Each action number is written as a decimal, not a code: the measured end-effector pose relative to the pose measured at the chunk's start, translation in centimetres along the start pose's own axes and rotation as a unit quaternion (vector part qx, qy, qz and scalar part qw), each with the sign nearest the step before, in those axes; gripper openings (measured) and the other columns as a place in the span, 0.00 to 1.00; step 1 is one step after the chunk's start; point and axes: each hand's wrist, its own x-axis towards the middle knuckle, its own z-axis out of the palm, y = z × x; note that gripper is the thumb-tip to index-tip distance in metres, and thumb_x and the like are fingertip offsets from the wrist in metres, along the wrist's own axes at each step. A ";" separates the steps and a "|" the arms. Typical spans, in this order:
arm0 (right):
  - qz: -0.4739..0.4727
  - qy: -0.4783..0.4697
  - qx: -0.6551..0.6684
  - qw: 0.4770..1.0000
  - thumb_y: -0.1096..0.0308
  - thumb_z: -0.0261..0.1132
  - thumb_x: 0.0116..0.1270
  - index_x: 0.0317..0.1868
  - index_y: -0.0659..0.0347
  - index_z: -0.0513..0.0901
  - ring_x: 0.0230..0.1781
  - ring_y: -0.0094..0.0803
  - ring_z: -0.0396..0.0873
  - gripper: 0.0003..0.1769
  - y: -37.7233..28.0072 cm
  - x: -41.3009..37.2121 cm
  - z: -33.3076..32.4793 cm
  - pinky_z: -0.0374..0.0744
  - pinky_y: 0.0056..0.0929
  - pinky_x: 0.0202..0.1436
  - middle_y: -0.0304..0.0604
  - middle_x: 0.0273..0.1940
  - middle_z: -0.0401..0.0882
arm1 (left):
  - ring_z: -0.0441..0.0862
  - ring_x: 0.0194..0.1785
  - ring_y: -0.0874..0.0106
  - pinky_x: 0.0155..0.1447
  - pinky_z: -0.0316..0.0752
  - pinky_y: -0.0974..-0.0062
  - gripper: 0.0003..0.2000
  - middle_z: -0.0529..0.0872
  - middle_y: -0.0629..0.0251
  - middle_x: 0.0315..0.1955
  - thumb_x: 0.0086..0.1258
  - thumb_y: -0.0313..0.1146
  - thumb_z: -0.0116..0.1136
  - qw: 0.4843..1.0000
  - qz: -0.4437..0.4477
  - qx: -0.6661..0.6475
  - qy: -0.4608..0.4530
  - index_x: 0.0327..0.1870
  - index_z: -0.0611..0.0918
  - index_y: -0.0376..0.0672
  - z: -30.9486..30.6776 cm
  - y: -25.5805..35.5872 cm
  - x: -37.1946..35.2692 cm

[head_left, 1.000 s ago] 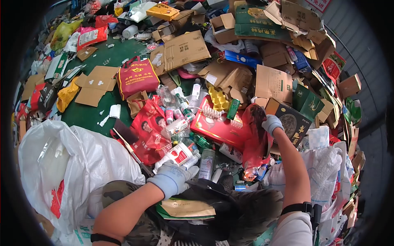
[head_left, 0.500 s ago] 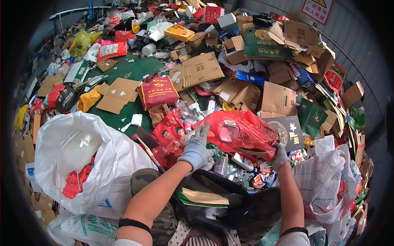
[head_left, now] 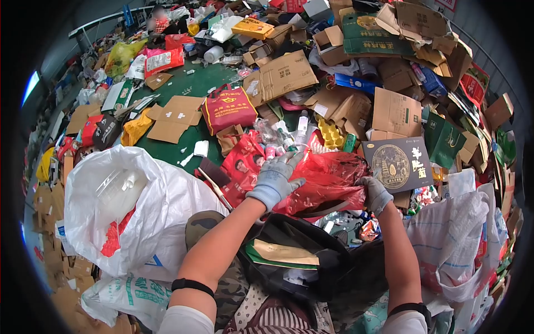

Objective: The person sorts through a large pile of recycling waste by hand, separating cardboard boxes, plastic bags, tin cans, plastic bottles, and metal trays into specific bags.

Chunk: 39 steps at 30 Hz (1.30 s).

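Observation:
A thin red plastic bag (head_left: 328, 181) lies crumpled in front of me, between my gloved hands. My left hand (head_left: 275, 178) rests at its left side, fingers stretched out and thumb apart. The fingers of my right hand (head_left: 375, 195) are closed on the bag's right edge. Left of the bag is a red printed bag (head_left: 240, 167) with pictures of people. Just behind it sit a yellow egg tray (head_left: 330, 135), a green can (head_left: 349, 143) and a white bottle (head_left: 302, 123). A dark box (head_left: 396, 164) with gold lettering stands beside my right hand.
A white woven sack (head_left: 167, 192) with clear plastic inside stands at left, another woven sack (head_left: 453, 239) at right. An open black bag (head_left: 328, 250) is before my lap. Cardboard (head_left: 283, 76) and a maroon tote (head_left: 229, 109) lie on the green floor. Another person (head_left: 160, 21) is far back.
The red plastic bag has flattened, and the clear container seen through it no longer shows. The yellow egg tray and green can have come into view behind it. My view has shifted.

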 end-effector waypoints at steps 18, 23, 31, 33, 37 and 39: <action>-0.014 -0.128 0.126 0.984 0.73 0.53 0.54 0.47 0.66 0.75 0.42 0.43 0.81 0.18 -3.2 -1.3 -4.8 0.78 0.41 0.52 0.52 0.42 0.80 | 0.72 0.55 0.61 0.56 0.69 0.62 0.28 0.68 0.60 0.61 0.52 0.27 0.55 0.907 0.306 0.171 0.231 0.58 0.72 0.63 -1.1 -1.6 0.2; -0.027 -0.177 0.116 0.977 0.74 0.53 0.59 0.47 0.65 0.75 0.39 0.36 0.82 0.15 -2.9 -1.2 -4.2 0.81 0.32 0.48 0.50 0.42 0.80 | 0.77 0.51 0.62 0.53 0.73 0.65 0.22 0.78 0.63 0.51 0.52 0.22 0.53 0.922 0.297 -0.014 0.248 0.49 0.78 0.54 -1.0 -0.3 2.5; 0.027 -0.051 -0.150 0.987 0.56 0.60 0.63 0.40 0.61 0.78 0.21 0.28 0.77 0.16 -1.9 1.1 -2.9 0.78 0.28 0.24 0.42 0.31 0.79 | 0.78 0.25 0.80 0.34 0.74 0.82 0.09 0.81 0.68 0.23 0.69 0.30 0.48 0.760 -0.022 -0.623 0.182 0.45 0.77 0.40 -2.4 3.6 4.2; 0.005 0.022 -0.217 0.976 0.55 0.62 0.62 0.44 0.63 0.76 0.25 0.30 0.78 0.19 -2.3 1.4 -1.7 0.79 0.30 0.28 0.42 0.33 0.80 | 0.77 0.25 0.79 0.36 0.74 0.81 0.11 0.81 0.65 0.23 0.66 0.26 0.45 0.729 -0.040 -0.663 0.164 0.46 0.76 0.38 -2.2 3.6 4.6; -0.308 0.098 -0.280 0.904 0.62 0.63 0.64 0.49 0.65 0.74 0.34 0.21 0.76 0.19 -1.6 3.4 -0.3 0.76 0.21 0.40 0.41 0.36 0.80 | 0.78 0.26 0.75 0.34 0.74 0.79 0.11 0.82 0.60 0.24 0.61 0.21 0.42 0.640 -0.208 -0.716 0.186 0.42 0.76 0.36 -0.2 1.9 6.3; -0.395 0.029 -0.187 0.899 0.67 0.62 0.65 0.48 0.66 0.76 0.35 0.19 0.76 0.14 -2.2 1.6 2.5 0.75 0.19 0.41 0.39 0.37 0.80 | 0.77 0.24 0.76 0.31 0.74 0.80 0.11 0.83 0.59 0.24 0.62 0.21 0.42 0.628 -0.226 -0.721 0.186 0.42 0.76 0.36 -0.3 1.5 6.9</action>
